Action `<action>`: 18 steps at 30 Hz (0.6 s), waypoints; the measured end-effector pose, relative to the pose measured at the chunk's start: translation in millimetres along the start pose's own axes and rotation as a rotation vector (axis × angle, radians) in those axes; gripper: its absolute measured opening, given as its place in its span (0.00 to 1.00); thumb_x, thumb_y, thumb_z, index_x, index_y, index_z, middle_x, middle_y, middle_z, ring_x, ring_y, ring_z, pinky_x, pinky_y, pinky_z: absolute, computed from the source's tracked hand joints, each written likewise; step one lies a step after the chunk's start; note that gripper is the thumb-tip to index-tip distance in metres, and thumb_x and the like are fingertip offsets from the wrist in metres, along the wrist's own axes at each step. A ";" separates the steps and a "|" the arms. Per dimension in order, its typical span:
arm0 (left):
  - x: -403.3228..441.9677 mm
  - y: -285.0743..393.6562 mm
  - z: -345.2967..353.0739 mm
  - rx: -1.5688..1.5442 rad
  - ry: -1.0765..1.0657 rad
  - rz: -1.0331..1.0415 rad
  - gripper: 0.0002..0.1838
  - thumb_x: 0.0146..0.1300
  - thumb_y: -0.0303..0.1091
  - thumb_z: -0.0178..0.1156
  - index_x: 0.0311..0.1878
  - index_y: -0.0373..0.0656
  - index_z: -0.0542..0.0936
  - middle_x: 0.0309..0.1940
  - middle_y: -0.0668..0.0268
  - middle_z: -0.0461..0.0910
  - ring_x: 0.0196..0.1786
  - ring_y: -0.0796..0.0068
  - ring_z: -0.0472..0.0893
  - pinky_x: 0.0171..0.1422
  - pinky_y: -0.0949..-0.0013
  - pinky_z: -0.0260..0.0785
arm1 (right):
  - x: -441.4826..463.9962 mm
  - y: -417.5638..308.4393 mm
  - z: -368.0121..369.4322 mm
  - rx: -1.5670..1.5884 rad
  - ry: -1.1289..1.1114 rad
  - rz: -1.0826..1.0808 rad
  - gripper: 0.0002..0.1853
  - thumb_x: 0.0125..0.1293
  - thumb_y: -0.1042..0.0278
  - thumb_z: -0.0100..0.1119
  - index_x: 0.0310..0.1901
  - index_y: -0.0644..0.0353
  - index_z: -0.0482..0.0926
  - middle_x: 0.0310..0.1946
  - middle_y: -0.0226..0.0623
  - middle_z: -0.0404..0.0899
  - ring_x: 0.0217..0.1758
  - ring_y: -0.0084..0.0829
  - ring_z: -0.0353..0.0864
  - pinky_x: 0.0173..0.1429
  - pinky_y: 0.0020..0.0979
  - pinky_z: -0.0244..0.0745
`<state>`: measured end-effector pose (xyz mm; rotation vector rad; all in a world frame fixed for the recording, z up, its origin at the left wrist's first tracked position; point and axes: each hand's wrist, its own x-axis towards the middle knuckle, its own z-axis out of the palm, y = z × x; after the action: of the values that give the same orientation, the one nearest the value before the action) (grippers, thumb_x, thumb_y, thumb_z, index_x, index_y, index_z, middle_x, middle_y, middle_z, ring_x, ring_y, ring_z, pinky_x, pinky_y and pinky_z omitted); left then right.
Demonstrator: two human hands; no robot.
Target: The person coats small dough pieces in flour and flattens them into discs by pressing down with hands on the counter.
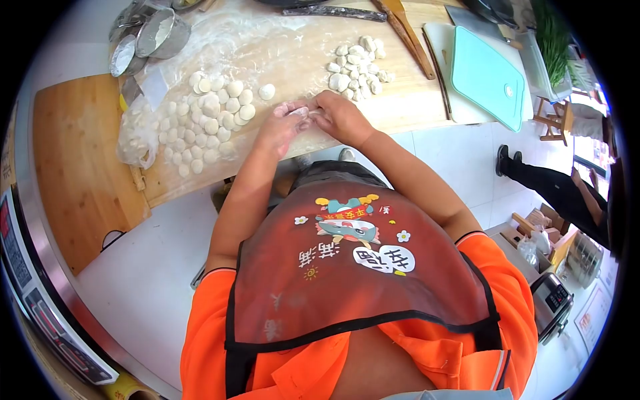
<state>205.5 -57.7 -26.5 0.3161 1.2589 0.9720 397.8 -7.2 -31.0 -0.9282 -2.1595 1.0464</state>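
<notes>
Pinching a small dough piece [300,111] between them over the near edge of the table [283,57], the left hand [280,125] and right hand [341,115] could tear it by pressing hard — beyond, overlapping dough rounds [211,109], then heaped dumplings [355,69], might stick.

Left forearm [248,190] and right forearm [408,165] are extended toward the far side; left hand [277,127] and right hand [343,117] are held close together (fingers [325,102] curled inward).
</notes>
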 end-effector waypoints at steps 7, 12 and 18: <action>21.6 -3.3 -35.1 1.381 0.367 0.932 0.16 0.61 0.24 0.67 0.53 0.38 0.82 0.47 0.51 0.80 0.51 0.41 0.80 0.54 0.49 0.75 | -17.6 27.7 -5.2 -0.334 0.056 -0.057 0.12 0.63 0.68 0.66 0.47 0.57 0.78 0.43 0.43 0.78 0.51 0.49 0.80 0.58 0.46 0.75; -9.4 -13.9 -15.6 1.262 0.202 0.816 0.22 0.60 0.21 0.68 0.58 0.38 0.80 0.52 0.50 0.78 0.56 0.44 0.79 0.61 0.51 0.73 | -32.0 15.9 -14.4 -0.442 -0.007 -0.109 0.13 0.65 0.67 0.64 0.50 0.56 0.77 0.46 0.42 0.76 0.51 0.47 0.80 0.58 0.47 0.76; -11.0 -13.8 -15.2 1.201 0.213 0.777 0.26 0.58 0.23 0.72 0.61 0.38 0.79 0.53 0.50 0.78 0.55 0.44 0.79 0.61 0.51 0.73 | -33.9 24.9 -21.6 -0.440 -0.141 -0.046 0.17 0.66 0.66 0.65 0.54 0.56 0.76 0.48 0.43 0.76 0.51 0.48 0.82 0.56 0.47 0.79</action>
<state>198.0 -78.5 -33.7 1.7674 1.8646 0.7566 442.2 -12.8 -46.0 -1.0122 -2.5759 0.6382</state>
